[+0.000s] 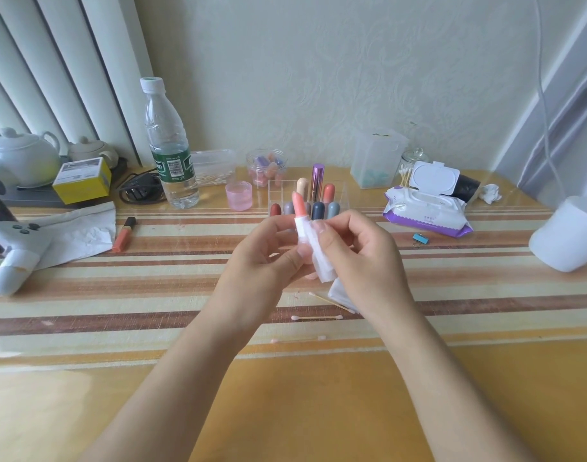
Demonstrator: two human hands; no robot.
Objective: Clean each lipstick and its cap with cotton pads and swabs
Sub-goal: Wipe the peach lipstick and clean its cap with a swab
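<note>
An uncapped lipstick (299, 208) with a peach-pink bullet stands upright in my left hand (268, 251), which grips its lower tube. My right hand (355, 251) pinches a white cotton pad (320, 261) wrapped against the tube's right side. Behind the hands a clear organizer (339, 187) holds several capped lipsticks, including a purple one (317, 181). Used cotton swabs (317, 317) lie on the table below my hands, beside another white pad (339, 292). An orange lip tube (125, 234) lies to the left.
At the right are a wet-wipe pack (428, 208), a white round object (572, 238) and a blue binder clip (421, 239). A water bottle (170, 145), pink jar (239, 195), yellow box (82, 181), teapot (20, 158) and a grey controller (15, 251) on paper stand at the left.
</note>
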